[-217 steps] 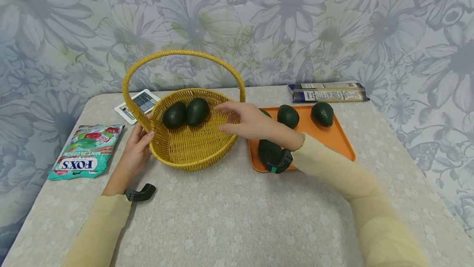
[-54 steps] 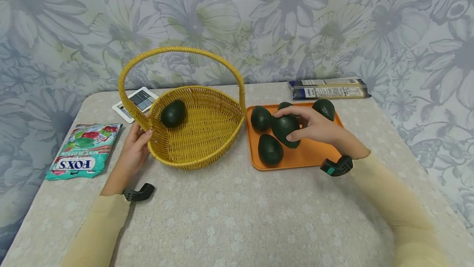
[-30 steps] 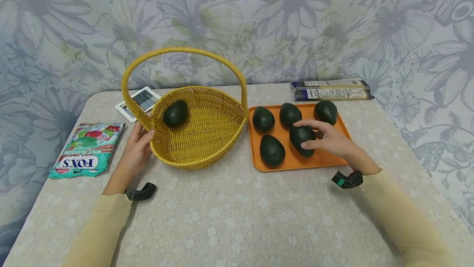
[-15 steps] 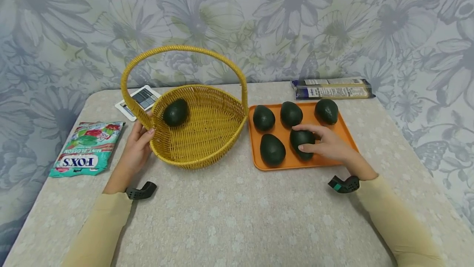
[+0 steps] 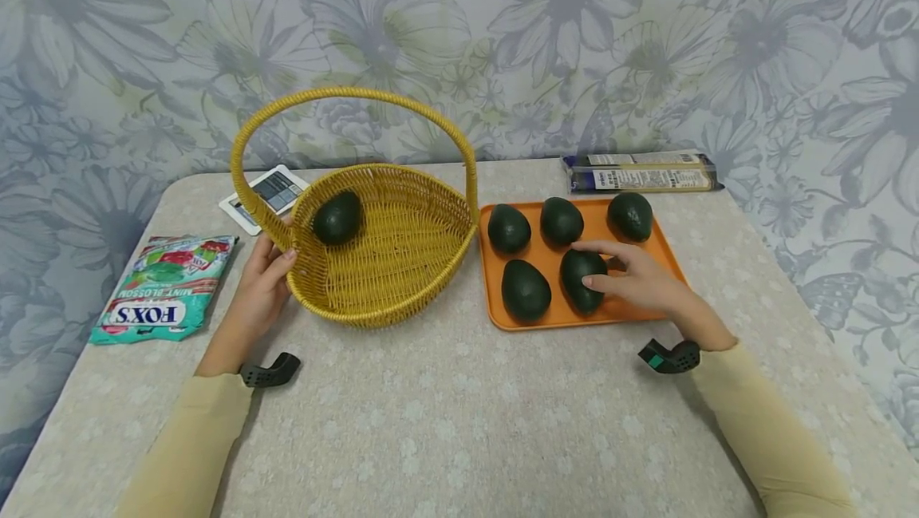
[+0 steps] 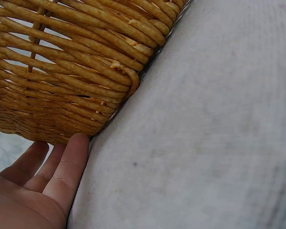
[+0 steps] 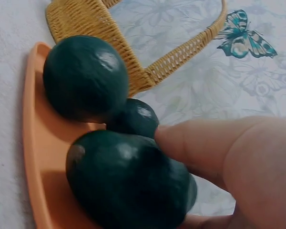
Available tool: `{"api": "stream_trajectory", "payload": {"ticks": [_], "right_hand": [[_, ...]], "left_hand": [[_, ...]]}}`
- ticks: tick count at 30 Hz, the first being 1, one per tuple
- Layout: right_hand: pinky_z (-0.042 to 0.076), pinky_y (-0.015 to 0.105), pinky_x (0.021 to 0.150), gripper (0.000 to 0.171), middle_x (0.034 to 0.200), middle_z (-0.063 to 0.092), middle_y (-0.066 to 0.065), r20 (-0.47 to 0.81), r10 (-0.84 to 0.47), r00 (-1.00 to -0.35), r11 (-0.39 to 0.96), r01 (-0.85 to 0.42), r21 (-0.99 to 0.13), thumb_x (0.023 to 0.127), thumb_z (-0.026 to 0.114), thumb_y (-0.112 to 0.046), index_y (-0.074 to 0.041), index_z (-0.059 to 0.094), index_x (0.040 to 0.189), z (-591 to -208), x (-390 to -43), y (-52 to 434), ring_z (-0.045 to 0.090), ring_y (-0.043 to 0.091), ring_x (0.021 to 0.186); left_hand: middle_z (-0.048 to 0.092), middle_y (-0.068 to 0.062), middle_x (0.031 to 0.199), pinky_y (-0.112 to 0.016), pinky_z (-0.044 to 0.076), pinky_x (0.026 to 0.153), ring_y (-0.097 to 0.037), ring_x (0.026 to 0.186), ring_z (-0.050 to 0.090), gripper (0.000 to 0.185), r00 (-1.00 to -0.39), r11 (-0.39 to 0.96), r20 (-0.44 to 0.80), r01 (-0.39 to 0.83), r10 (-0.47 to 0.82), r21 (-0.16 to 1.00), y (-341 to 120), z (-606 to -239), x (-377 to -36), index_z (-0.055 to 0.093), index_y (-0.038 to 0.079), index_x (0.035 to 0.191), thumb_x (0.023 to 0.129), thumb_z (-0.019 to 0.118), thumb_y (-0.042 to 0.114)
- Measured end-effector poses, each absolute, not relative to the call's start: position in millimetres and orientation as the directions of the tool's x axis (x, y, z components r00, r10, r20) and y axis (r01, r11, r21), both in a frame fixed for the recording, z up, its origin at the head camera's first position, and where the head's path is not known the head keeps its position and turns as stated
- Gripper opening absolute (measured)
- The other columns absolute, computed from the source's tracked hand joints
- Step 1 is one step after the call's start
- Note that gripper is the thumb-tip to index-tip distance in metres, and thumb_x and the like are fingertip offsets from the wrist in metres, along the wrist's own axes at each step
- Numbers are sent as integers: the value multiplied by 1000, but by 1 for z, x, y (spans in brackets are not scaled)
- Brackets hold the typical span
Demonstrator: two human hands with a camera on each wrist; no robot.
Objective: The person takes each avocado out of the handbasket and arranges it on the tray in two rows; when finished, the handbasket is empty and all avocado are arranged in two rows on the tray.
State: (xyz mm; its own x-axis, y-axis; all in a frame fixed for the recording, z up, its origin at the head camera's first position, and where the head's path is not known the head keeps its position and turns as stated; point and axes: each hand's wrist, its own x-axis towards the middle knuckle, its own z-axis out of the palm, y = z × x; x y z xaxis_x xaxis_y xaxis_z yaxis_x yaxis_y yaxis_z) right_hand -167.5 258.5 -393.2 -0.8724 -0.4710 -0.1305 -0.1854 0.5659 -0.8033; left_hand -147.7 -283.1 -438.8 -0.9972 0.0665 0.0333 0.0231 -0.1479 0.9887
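Note:
My left hand [image 5: 260, 285] holds the left side of the yellow wicker basket [image 5: 388, 314], thumb at the rim near the handle's base. Its fingers rest against the outer weave low down in the left wrist view. One dark green avocado [image 5: 337, 217] lies inside the basket at the left. On the orange tray [image 5: 632, 312] my right hand [image 5: 635, 274] grips an avocado [image 5: 580, 282] between thumb and fingers; in the right wrist view the thumb [image 7: 195, 143] presses its side. Several more avocados lie on the tray, among them one at front left [image 5: 526, 291].
A teal Fox's candy bag [image 5: 165, 290] lies left of the basket. Behind the basket's left side is a white card-like item [image 5: 276, 189] with a dark panel. A long dark package [image 5: 642, 173] lies behind the tray, by the patterned wall [image 5: 546, 63].
Since the oldest frame, one avocado has left the basket. My right hand has moved right from the basket to the tray and lowered an avocado at the front. My left hand stays put.

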Motion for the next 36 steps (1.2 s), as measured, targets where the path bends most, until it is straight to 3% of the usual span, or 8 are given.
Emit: {"api": "stream_trajectory", "payload": {"ticks": [3,7,11,14,19,25,31,36], "right_hand": [[58,34,85,51,155,44,23,-140,-446,-884,550,-147,-822,98,67,-12,-5,52,147,-390,-167,261,52,50,131],[54,45,99,48,154,45,21,-133,-428,-894,560,-147,-816,98,67,-14,-5,55,144,-389,-168,262,49,48,136],[49,55,104,47,152,49,20,-131,-428,-894,571,-155,-806,98,68,-13,-6,57,142,-392,-171,264,50,45,135],[53,42,101,47,150,50,19,-143,-437,-888,558,-143,-817,96,69,-11,-5,57,142,-394,-173,266,52,44,135],[54,22,89,49,151,49,21,-163,-452,-877,521,-111,-846,96,69,-10,-4,54,143,-398,-175,267,52,47,134],[58,26,86,51,151,46,22,-178,-463,-868,474,-72,-878,97,67,-9,-2,51,145,-400,-175,269,53,47,132],[60,32,87,52,152,44,22,-184,-469,-864,421,-36,-906,98,66,-8,1,48,146,-400,-175,269,57,34,132],[61,33,84,52,150,47,23,-184,-455,-871,443,-43,-895,98,67,-10,0,49,145,-399,-174,266,58,39,129]], "left_hand": [[40,5,147,-16,53,90,-6,126,48,54,-997,-158,48,37,68,987,-283,-439,-147,29,24,160,109,47,18],[41,6,145,-16,53,91,-6,125,49,53,-996,-167,49,38,68,985,-283,-438,-147,30,24,159,109,47,18],[35,-2,151,-16,53,91,-8,127,46,53,-998,-152,34,24,62,988,-282,-437,-147,30,25,159,109,47,19],[32,-6,154,-16,53,90,-9,127,46,52,-998,-147,23,15,58,989,-282,-436,-147,30,26,157,109,48,19],[38,-1,147,-17,54,88,-8,124,49,51,-998,-160,35,26,55,987,-283,-438,-147,31,24,157,109,48,18],[39,1,146,-17,54,88,-8,125,48,51,-998,-163,37,28,53,986,-283,-439,-148,32,24,156,109,48,18],[38,2,147,-16,53,89,-7,126,47,53,-998,-156,34,25,53,987,-282,-438,-148,31,24,158,108,49,18],[40,3,144,-17,54,88,-7,125,49,53,-997,-167,41,31,59,986,-282,-438,-147,30,24,159,109,48,18]]}}
